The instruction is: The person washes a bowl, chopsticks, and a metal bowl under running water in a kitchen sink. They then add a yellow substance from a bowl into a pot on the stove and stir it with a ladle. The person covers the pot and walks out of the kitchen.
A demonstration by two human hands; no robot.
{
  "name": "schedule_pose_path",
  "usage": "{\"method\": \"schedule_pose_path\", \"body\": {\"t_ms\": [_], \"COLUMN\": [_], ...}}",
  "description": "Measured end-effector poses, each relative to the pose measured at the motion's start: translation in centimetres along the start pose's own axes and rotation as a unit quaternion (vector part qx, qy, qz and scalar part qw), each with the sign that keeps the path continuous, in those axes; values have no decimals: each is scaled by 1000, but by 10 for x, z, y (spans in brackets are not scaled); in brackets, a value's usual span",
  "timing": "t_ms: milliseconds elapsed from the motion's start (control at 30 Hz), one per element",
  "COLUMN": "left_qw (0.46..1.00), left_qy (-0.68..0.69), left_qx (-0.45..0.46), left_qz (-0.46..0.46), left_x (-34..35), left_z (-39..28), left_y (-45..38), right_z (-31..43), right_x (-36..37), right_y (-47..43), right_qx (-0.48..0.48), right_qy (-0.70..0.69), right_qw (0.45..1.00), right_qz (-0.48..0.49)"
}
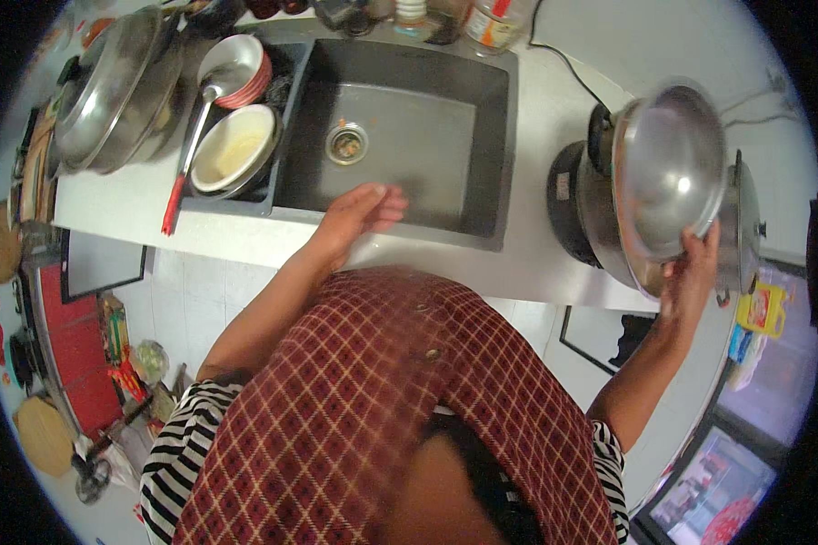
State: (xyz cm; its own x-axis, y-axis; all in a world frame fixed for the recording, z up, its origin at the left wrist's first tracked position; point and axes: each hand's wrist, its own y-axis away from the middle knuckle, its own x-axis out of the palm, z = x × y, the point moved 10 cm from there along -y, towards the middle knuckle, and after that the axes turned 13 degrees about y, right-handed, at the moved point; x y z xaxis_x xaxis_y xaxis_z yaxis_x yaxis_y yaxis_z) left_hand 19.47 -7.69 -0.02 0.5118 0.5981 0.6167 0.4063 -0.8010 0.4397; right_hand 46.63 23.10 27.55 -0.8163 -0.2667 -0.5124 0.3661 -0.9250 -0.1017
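Note:
My right hand [693,272] grips the near rim of a shiny stainless steel bowl [675,170]. The bowl is tilted and blurred over a large metal pot [598,211] at the right end of the counter; I cannot tell whether the two touch. Above the front edge of the dark sink [409,163], my left hand [362,210] is empty, with its fingers loosely bent. Food scraps lie in the sink's drain strainer [347,144].
Left of the basin stand stacked red-and-white bowls [242,71], a cream oval dish [235,150] and a red-handled ladle [189,163]. Large metal basins [112,95] lean farther left. Jars [494,27] line the back. A black cable [566,61] runs towards the pot.

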Motion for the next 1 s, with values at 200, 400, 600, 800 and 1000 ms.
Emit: {"method": "schedule_pose_path", "body": {"t_ms": [200, 400, 600, 800, 1000], "left_qw": [974, 983, 986, 989, 985], "left_qy": [116, -113, -115, -86, -52], "left_qx": [117, 144, 89, 101, 146], "left_qz": [154, 9, -76, -69, -75], "left_x": [58, 25, -11, -31, -45], "left_z": [-55, -59, -46, -39, -34], "left_y": [34, 50, 41, 43, 40], "right_z": [4, -14, -27, -53, 29], "right_x": [154, 253, 274, 298, 312], "right_y": [60, 102, 85, 91, 123], "right_qx": [18, 6, -75, 37, -438], "right_qy": [113, 30, 92, 118, 367], "right_qw": [972, 945, 953, 939, 811], "right_qz": [205, 327, 279, 320, 121]}}
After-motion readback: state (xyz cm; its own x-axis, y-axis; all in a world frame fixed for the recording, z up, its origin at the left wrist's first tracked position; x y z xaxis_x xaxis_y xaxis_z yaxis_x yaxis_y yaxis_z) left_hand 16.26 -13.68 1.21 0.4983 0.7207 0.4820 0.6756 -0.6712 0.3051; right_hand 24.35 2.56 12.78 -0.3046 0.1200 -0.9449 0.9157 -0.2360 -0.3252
